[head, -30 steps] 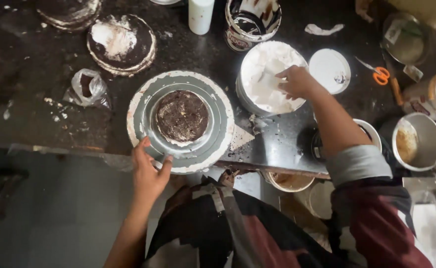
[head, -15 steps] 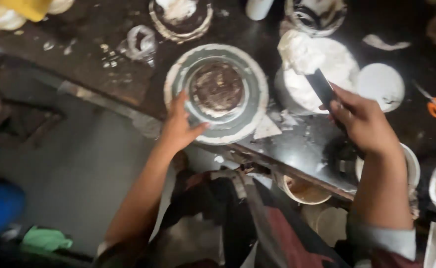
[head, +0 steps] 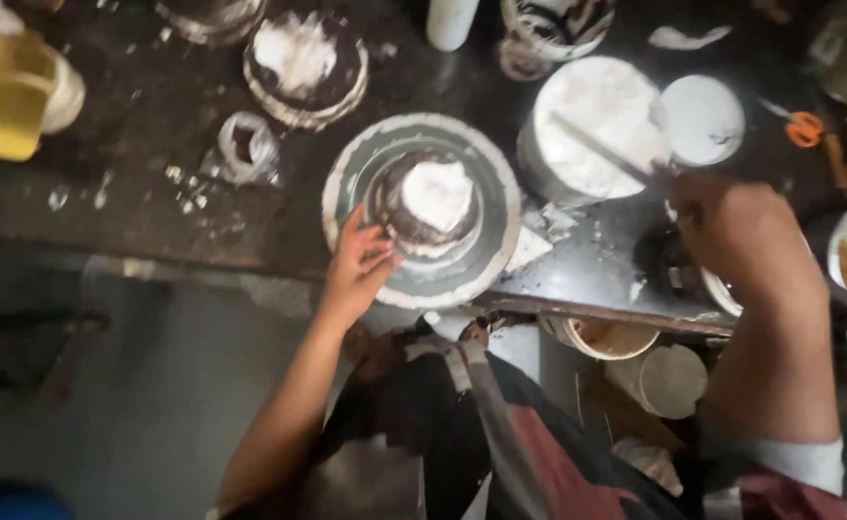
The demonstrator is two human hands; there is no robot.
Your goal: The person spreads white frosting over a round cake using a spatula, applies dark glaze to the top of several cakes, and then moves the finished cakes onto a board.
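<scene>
Left hand (head: 358, 265) on cake turntable (head: 421, 210)

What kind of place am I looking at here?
Most likely a small bakery or cake-decorating workbench. A dark cake layer topped with white cream sits on a round turntable, a big bowl of white cream stands beside it, and another cream-topped cake waits on the crumb-strewn dark counter.

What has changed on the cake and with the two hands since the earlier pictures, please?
A mound of white cream now sits on the dark cake, which was bare before. The right hand holds the spatula, blade back over the cream bowl. The left hand stays on the turntable, fingers now nearer the cake.
</scene>
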